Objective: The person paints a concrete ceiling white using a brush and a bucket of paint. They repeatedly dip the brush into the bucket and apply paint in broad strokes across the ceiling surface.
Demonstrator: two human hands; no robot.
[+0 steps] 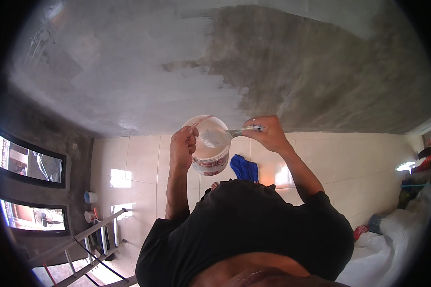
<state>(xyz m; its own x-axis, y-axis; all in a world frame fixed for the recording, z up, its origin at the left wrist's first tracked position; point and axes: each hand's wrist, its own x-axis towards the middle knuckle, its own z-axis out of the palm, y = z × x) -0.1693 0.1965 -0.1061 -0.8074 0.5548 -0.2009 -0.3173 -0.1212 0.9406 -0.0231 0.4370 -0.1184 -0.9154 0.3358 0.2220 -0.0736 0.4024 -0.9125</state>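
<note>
Wall (282,71) fills the space beyond both hands, grey and bare past the right hand, coated white past the left. Floor tiles (143,162), pale and glossy, lie below the hands, with a blue cloth (244,168) on them just under the right wrist. A metal ladder (88,244) stands well down and out from the left elbow. The white paint bucket (209,153) hangs between the hands, its thin handle gripped in the closed left hand (183,146). The right hand (268,133) is closed around the handle of a paintbrush (220,137), whose white-loaded bristles sit over the bucket's open mouth, pointing toward the left hand
</note>
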